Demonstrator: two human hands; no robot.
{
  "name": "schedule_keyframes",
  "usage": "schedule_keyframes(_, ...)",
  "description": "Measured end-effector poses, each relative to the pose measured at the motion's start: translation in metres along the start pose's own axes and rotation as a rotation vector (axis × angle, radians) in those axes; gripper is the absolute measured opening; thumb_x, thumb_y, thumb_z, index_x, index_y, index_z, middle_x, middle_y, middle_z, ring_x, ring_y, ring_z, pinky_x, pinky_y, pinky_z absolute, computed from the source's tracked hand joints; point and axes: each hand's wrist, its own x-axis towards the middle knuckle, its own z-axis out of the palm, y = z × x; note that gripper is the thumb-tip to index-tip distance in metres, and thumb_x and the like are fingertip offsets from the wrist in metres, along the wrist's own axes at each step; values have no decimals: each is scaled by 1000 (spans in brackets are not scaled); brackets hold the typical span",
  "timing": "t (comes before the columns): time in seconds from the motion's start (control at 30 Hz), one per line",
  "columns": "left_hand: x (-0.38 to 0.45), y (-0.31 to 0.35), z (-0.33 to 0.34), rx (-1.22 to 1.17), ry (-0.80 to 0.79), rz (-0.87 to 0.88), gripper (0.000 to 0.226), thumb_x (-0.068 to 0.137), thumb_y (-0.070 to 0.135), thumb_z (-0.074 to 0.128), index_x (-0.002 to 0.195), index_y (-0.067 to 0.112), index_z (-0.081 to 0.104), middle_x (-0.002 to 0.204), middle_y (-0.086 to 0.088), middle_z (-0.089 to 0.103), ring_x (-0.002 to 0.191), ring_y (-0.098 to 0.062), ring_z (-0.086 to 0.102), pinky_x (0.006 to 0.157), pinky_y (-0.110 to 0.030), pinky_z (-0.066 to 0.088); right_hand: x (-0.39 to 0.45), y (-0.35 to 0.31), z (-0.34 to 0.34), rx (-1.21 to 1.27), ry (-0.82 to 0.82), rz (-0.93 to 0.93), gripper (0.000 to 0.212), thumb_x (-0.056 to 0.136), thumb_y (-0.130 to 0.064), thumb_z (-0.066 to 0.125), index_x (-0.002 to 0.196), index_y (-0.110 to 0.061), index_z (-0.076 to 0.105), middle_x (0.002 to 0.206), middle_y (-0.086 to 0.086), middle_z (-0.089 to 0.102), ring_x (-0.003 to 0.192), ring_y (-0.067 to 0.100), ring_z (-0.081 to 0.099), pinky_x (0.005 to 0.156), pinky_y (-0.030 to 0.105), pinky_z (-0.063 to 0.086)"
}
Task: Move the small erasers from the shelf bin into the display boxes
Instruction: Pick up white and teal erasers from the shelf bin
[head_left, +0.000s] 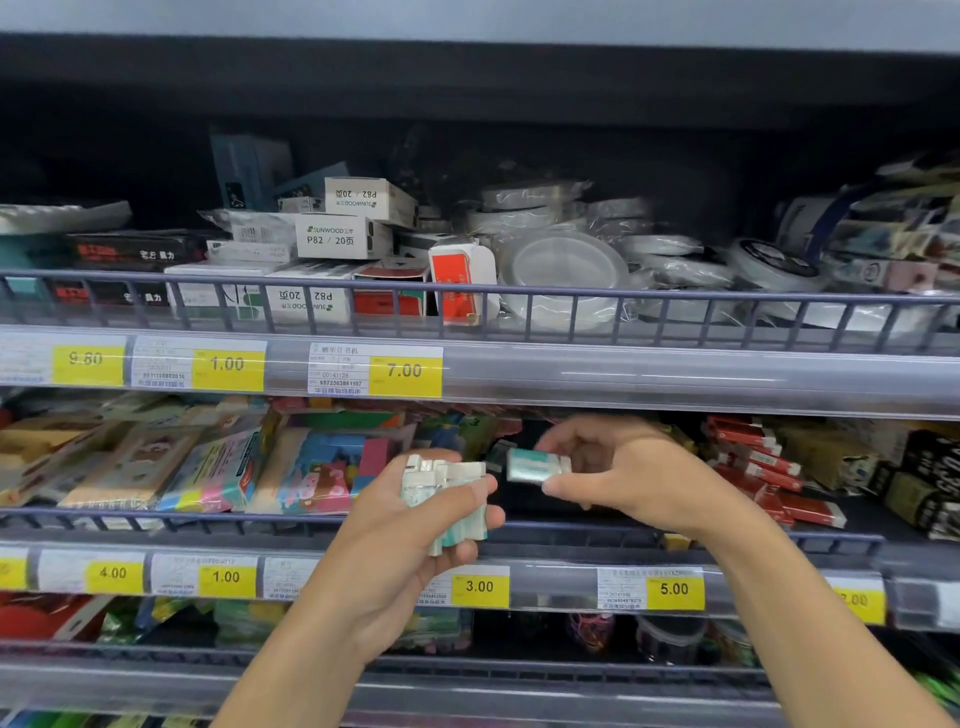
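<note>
My left hand (415, 525) grips a stack of several small wrapped erasers (449, 499), white with teal bands, in front of the middle shelf. Just to the right, my right hand (623, 478) pinches one more teal-and-white eraser (535, 466) between thumb and fingers, close to the stack but apart from it. Both hands hover over a dark gap on the middle shelf (545, 499); what lies in that gap is hidden behind them. No display box is identifiable.
A wire rail (208, 517) runs along the front of the middle shelf. Colourful stationery packs (311, 467) lie to the left, red boxes (758, 467) to the right. The upper shelf holds white boxes (337, 239) and wrapped plastic plates (566, 270). Yellow price tags (480, 587) line the shelf edges.
</note>
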Motion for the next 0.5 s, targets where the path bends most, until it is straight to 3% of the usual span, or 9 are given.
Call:
schedule_keyframes(0.1, 0, 0, 2, -20, -9, -15, 70, 56, 30, 94, 118, 14, 66, 107, -15, 79, 90, -27, 79, 56, -26, 57, -10, -13, -2, 222, -76, -120, 30, 81, -40, 79, 110, -36, 74, 104, -4, 75, 90, 9, 67, 79, 31, 57)
schedule_keyframes(0.27, -2, -1, 7, 14, -44, -23, 63, 57, 37, 93, 112, 18, 70, 99, -9, 80, 79, -16, 76, 57, -25, 57, -8, -27, 9, 222, -209, -269, 26, 95, -17, 70, 121, -23, 71, 110, 1, 72, 100, 15, 67, 86, 31, 56)
schedule_keyframes(0.4, -4, 0, 8, 58, -69, 6, 68, 59, 33, 100, 116, 18, 67, 106, -15, 78, 93, -27, 78, 58, -27, 57, -3, -31, 22, 274, -139, -333, 20, 91, -11, 74, 111, -14, 70, 101, 7, 72, 89, 23, 68, 83, 39, 56)
schedule_keyframes(0.5, -4, 1, 7, 109, -113, 23, 67, 59, 25, 101, 116, 20, 66, 107, -15, 78, 95, -31, 77, 60, -28, 57, -1, -31, 29, 250, -66, -383, 18, 88, -18, 76, 106, -20, 75, 99, 2, 68, 85, 30, 67, 79, 43, 57)
